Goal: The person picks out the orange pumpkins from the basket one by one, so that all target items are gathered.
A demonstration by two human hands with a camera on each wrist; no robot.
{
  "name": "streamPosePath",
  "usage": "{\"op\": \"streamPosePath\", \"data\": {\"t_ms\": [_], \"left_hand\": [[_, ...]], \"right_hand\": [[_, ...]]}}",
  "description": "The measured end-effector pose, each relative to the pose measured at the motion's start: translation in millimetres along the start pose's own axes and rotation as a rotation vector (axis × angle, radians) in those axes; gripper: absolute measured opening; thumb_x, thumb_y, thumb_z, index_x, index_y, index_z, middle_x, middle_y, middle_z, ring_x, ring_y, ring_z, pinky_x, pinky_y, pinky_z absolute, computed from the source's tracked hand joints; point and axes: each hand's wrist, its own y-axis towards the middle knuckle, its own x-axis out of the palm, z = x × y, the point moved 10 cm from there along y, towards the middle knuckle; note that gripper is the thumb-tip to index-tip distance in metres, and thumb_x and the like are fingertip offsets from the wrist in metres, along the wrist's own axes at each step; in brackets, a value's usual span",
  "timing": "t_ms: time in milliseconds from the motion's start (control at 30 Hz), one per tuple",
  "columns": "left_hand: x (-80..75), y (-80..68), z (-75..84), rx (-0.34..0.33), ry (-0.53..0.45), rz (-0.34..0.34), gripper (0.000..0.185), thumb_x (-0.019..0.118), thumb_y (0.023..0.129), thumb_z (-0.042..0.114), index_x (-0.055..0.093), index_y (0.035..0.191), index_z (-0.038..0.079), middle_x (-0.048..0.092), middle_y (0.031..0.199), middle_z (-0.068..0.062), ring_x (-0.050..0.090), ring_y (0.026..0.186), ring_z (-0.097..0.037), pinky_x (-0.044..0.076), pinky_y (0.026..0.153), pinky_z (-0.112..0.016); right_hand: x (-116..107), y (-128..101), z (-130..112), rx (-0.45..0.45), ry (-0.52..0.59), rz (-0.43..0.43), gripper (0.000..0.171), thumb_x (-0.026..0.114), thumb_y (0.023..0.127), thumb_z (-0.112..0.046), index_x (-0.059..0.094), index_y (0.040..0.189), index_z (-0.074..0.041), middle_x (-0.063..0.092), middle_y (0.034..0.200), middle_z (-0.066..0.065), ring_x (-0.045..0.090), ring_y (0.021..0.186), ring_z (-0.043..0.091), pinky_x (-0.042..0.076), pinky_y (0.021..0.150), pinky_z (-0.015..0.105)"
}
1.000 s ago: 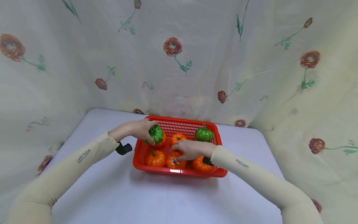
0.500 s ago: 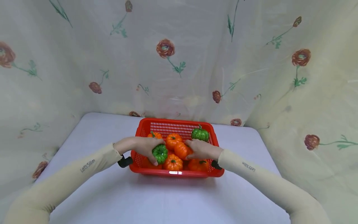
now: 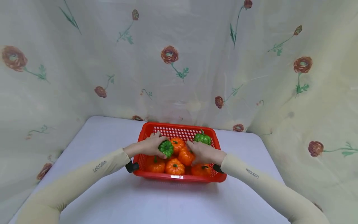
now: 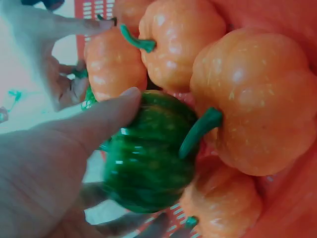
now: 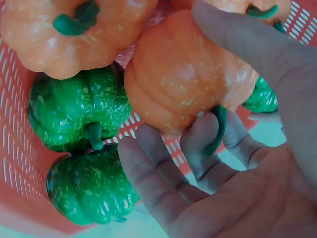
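Observation:
A green toy pumpkin (image 3: 166, 149) is in my left hand (image 3: 149, 147), above the left-middle of a red perforated plastic basket (image 3: 141, 133). The left wrist view shows the thumb (image 4: 111, 116) on its near side and other fingers partly hidden behind it. My right hand (image 3: 205, 153) grips an orange toy pumpkin (image 3: 185, 156) near the basket's middle. In the right wrist view its thumb lies along the top and curled fingers (image 5: 198, 148) sit by the green stem. Orange pumpkins (image 3: 174, 167) (image 4: 257, 99) lie around both hands.
Another green pumpkin (image 3: 202, 138) is in the basket's back right corner; the right wrist view shows two green ones (image 5: 81, 109) side by side. The basket stands on a white-covered table (image 3: 112, 193), before a flower-patterned curtain (image 3: 195, 93).
My left hand has carried the green pumpkin from the basket's left side toward its middle. My right hand has taken hold of an orange pumpkin. The head view has shifted slightly.

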Motion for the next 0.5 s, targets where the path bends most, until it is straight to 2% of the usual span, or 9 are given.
{"op": "streamPosePath", "data": {"t_ms": [100,167,333,500], "left_hand": [[4.4,3.8,-7.3,-0.032,-0.03,-0.021,0.075,0.077,0.081,0.039,0.045,0.14,0.004,0.051,0.126,-0.014,0.05,0.111,-0.025,0.05,0.096,-0.041],[6.3,4.4,-12.6,-0.047,-0.043,-0.035,0.074,0.075,0.082,0.041,0.045,0.139,0.003,0.054,0.125,-0.013,0.053,0.109,-0.022,0.05,0.098,-0.039],[10.8,5.1,-16.3,-0.062,-0.026,-0.066,0.073,0.07,0.086,0.043,0.043,0.141,0.005,0.051,0.129,-0.016,0.052,0.111,-0.024,0.049,0.1,-0.041],[15.1,7.6,-10.0,-0.042,-0.014,-0.099,0.067,0.068,0.089,0.039,0.041,0.139,0.003,0.053,0.127,-0.015,0.051,0.115,-0.024,0.046,0.104,-0.041]], "right_hand": [[0,-6,-5,-0.008,-0.041,0.023,0.075,0.085,0.074,-0.03,0.042,0.132,-0.01,0.06,0.122,0.008,0.057,0.112,0.026,0.049,0.102,0.041],[-2,-7,-11,-0.048,-0.091,0.058,0.074,0.084,0.074,-0.027,0.042,0.133,-0.008,0.061,0.119,0.012,0.057,0.111,0.03,0.049,0.101,0.044],[-7,-9,-23,-0.139,-0.188,0.142,0.06,0.081,0.077,-0.019,0.047,0.124,-0.004,0.062,0.101,0.013,0.058,0.098,0.033,0.055,0.088,0.045],[-5,-8,-20,-0.171,-0.113,0.129,0.043,0.079,0.08,-0.015,0.049,0.111,-0.008,0.058,0.091,0.004,0.054,0.09,0.023,0.051,0.087,0.039]]}}
